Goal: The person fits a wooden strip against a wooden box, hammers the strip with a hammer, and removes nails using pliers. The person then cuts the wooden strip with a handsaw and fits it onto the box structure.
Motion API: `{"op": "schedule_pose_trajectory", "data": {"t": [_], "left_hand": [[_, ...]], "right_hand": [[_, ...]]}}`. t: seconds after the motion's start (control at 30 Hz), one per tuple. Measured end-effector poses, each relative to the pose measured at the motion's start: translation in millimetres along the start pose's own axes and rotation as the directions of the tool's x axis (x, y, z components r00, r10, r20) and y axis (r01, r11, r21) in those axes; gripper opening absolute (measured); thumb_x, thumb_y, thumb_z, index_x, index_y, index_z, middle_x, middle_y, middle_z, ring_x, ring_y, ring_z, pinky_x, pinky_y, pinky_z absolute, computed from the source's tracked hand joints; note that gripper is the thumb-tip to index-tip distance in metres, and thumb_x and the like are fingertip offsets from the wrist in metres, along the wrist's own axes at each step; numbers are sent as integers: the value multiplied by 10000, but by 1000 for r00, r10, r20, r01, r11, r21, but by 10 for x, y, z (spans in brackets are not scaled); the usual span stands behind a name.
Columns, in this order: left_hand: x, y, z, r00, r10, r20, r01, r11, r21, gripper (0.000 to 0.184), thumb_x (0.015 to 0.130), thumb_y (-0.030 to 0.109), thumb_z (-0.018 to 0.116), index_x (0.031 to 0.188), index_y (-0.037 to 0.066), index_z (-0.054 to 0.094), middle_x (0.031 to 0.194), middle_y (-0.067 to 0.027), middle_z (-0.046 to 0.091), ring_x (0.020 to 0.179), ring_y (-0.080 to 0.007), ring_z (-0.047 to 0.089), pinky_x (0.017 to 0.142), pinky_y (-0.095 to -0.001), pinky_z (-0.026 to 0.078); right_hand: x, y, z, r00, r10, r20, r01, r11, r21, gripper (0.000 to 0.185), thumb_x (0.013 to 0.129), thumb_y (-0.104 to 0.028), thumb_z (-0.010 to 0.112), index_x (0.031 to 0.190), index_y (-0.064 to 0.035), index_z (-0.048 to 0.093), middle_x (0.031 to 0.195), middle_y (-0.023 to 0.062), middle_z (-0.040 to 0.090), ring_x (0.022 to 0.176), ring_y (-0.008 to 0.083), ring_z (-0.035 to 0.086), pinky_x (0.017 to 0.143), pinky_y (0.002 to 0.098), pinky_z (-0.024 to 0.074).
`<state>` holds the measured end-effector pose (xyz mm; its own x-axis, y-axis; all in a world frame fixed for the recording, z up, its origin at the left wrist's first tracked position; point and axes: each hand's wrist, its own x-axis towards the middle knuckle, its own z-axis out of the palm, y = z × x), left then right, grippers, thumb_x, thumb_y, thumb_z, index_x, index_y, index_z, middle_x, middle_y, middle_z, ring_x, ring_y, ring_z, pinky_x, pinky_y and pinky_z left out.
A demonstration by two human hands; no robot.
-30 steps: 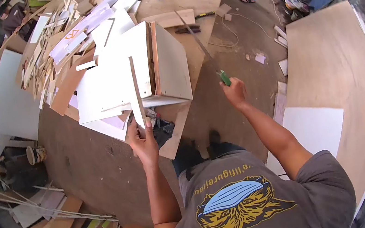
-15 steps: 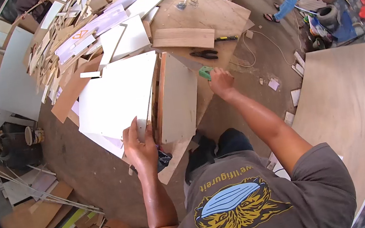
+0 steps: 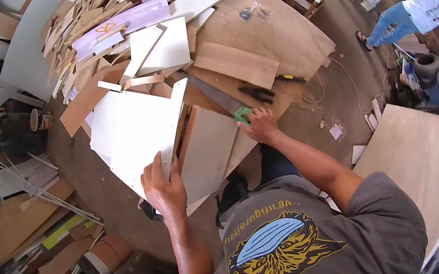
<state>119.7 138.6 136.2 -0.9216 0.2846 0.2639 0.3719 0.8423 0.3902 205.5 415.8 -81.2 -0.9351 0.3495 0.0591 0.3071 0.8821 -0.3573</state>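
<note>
My right hand [image 3: 261, 125] is wrapped round the green handle of a handsaw [image 3: 243, 116]. The saw's grey blade reaches up and left from the handle, past the far corner of a white-faced wooden box or panel assembly [image 3: 206, 144]. With its fingers over the near edge of a bright white board [image 3: 137, 129], my left hand [image 3: 163, 185] grips that board where it adjoins the assembly. Black-handled pliers [image 3: 257, 94] lie just beyond my right hand. A yellow-and-black tool [image 3: 291, 77] rests beside a wooden plank [image 3: 236, 64].
Scrap boards and offcuts [image 3: 99, 41] are heaped on the far left of the plywood worktop [image 3: 294, 31]. A large wooden panel [image 3: 417, 143] stands at my right. Another person [image 3: 410, 15] is at the far right. More offcuts [image 3: 34, 219] litter the floor on the left.
My view has shifted, so the worktop and the other person appear farther right. My right hand and the saw have come closer to the white-faced assembly. Both hands keep their holds.
</note>
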Motion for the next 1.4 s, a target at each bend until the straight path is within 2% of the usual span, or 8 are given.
{"op": "schedule_pose_trajectory", "data": {"t": [0.07, 0.17, 0.27, 0.4, 0.5, 1.0, 1.2, 1.4], "left_hand": [[64, 191, 62, 999, -39, -8, 39, 999, 34, 358, 859, 155, 785, 1177, 3, 722, 981, -146, 687, 906, -335, 630, 823, -446, 509], [231, 448, 199, 996, -84, 0, 84, 996, 42, 360, 866, 166, 782, 1179, -2, 721, 992, -150, 692, 907, -339, 631, 817, -446, 509], [406, 723, 344, 993, -119, 11, 119, 993, 17, 357, 874, 171, 779, 1179, -5, 719, 994, -151, 692, 907, -343, 628, 820, -451, 506], [542, 896, 473, 993, -116, -35, 117, 993, 18, 354, 876, 173, 779, 1174, -8, 718, 985, -150, 691, 910, -347, 623, 828, -457, 499], [595, 936, 537, 993, -114, -38, 115, 993, 23, 364, 863, 169, 789, 1174, -6, 717, 983, -147, 689, 916, -344, 621, 830, -458, 495], [491, 709, 461, 980, -141, -142, 144, 990, 8, 403, 804, 77, 814, 1191, 23, 720, 986, -129, 688, 924, -318, 624, 833, -438, 512], [316, 502, 307, 975, -174, -140, 181, 983, 34, 410, 782, 64, 826, 1178, 21, 730, 1004, -127, 696, 929, -312, 625, 838, -447, 512], [83, 413, 191, 985, -160, -70, 161, 987, 13, 413, 759, 108, 839, 1161, 65, 752, 999, -97, 689, 942, -292, 620, 858, -437, 500]], "right_hand": [[265, 258, -140, 994, 8, 108, -15, 998, 56, 519, 817, -439, 769, 1147, -53, 664, 1169, 183, 638, 1114, 382, 603, 932, 501, 473], [823, 660, -214, 977, -48, -206, 18, 989, -146, 630, 825, -444, 766, 1278, -40, 599, 1276, 222, 584, 1219, 384, 549, 990, 533, 447], [1173, 1111, -102, 1000, 17, -12, -19, 975, -223, 789, 784, -473, 800, 1416, -84, 534, 1459, 261, 463, 1356, 451, 449, 1085, 546, 397], [1402, 1575, -65, 989, -60, 132, 85, 979, -185, 458, 918, -280, 665, 1333, -105, 580, 1284, 153, 641, 1173, 331, 638, 965, 464, 525], [1524, 1901, -219, 997, -59, -51, 44, 964, -263, 333, 951, -187, 596, 1277, -115, 600, 1141, 81, 703, 1031, 281, 700, 823, 434, 585], [1599, 2071, -36, 977, -64, -201, -12, 934, -357, 268, 923, -184, 586, 1188, -166, 622, 1082, 58, 676, 1013, 271, 683, 775, 418, 570], [1580, 1901, -83, 997, 7, 78, 26, 911, -411, 365, 888, -283, 701, 1239, -206, 635, 1144, 69, 697, 1002, 287, 698, 802, 446, 582], [1545, 765, -516, 982, -186, 43, 167, 943, 288, 383, 962, -327, 686, 1285, -122, 666, 1164, 115, 711, 994, 281, 714, 823, 417, 581]]}}
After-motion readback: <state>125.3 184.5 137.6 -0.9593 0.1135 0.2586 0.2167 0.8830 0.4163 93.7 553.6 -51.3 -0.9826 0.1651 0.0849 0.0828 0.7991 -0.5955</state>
